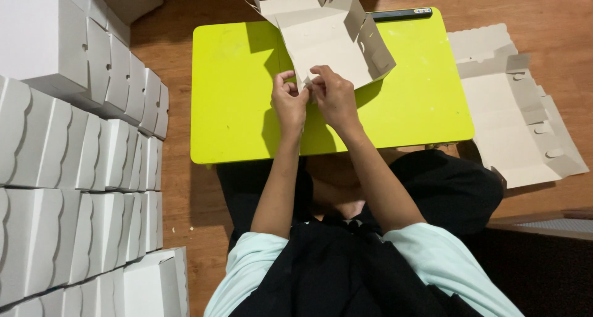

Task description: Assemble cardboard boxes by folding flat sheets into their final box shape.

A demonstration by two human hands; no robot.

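Note:
A half-folded grey-white cardboard box lies on a small lime-green table, its side flaps standing up. My left hand and my right hand meet at the box's near corner. Both pinch the corner flap between fingers and thumbs. The far flaps of the box hang past the table's back edge.
Rows of finished white boxes are stacked along the left on the wooden floor. A pile of flat unfolded box blanks lies on the floor to the right. A dark slim object rests at the table's back edge. My crossed legs sit under the table.

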